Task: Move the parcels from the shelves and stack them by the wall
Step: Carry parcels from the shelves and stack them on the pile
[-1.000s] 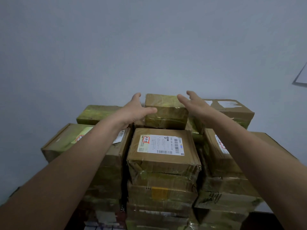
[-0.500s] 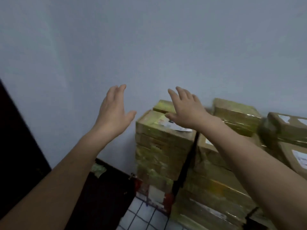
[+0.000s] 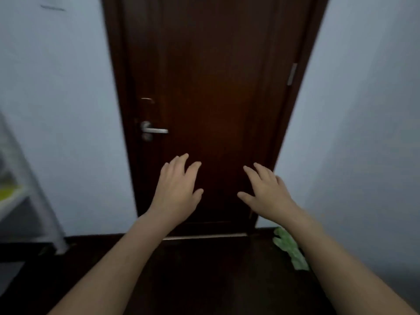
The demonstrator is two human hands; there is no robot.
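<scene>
Two bare hands reach out ahead of us, and both are empty. Our left hand (image 3: 176, 192) sits at 7 o'clock just off the centre of the view, back up, fingers straight and slightly spread, thumb out to the right. It holds nothing. Our right hand (image 3: 266, 192) sits at 5 o'clock in the same way, fingers loosely fanned and thumb pointing left, and it also holds nothing. The hands are near each other but apart, with a strip of dark wood showing between them.

Behind them a dark brown door (image 3: 216, 76) fills the view from the centre up to 12 o'clock. Its silver lever handle (image 3: 154, 130) is at 9 o'clock of the centre and points right. A metal hinge (image 3: 292, 73) shows at 2 o'clock on the door's right edge. Pale blue-grey wall (image 3: 56, 110) flanks the door on both sides, and the dark floor (image 3: 204, 269) lies at 6 o'clock.

A crumpled green thing (image 3: 291, 251) lies on the floor at 4 o'clock, partly behind our right forearm. At the 9 o'clock edge stands a blurred pale shelf frame (image 3: 34, 189) with something yellow-green (image 3: 8, 192) on it, too blurred to name. The parcels do not show here, so we cannot tell where they are.
</scene>
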